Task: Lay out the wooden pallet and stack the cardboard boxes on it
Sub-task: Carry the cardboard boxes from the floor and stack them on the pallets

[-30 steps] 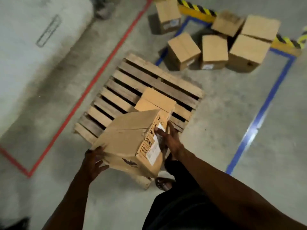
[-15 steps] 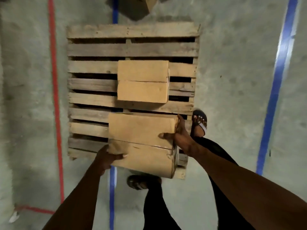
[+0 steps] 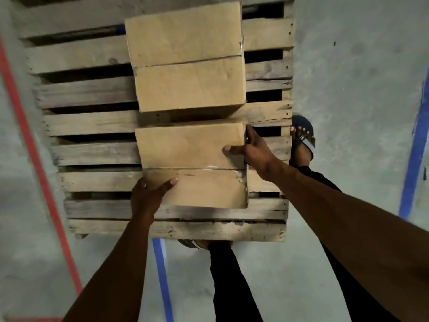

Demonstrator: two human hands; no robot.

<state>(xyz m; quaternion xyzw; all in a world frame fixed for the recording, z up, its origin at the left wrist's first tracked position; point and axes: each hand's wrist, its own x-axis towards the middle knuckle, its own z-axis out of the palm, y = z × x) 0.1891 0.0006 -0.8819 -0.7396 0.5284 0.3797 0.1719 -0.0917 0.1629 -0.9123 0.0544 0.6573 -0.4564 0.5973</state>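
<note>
Two boxes sit on the pallet (image 3: 88, 124), one behind the other. The near box (image 3: 192, 166) lies on the near slats, just short of the far box (image 3: 185, 56). The left hand (image 3: 148, 194) grips its near left corner, thumb over the top. The right hand (image 3: 253, 149) clasps its right edge, thumb on top, fingers down the side. A sandalled foot (image 3: 303, 140) stands right of the pallet.

The pallet (image 3: 88, 126), of worn grey-brown slats with dark gaps between, lies flat on the floor. Two plain brown boxes sit on it in a line, each with a closed seam across the top. The far box (image 3: 188, 56) stands just beyond the near box (image 3: 190, 163), a narrow gap between them.
</note>
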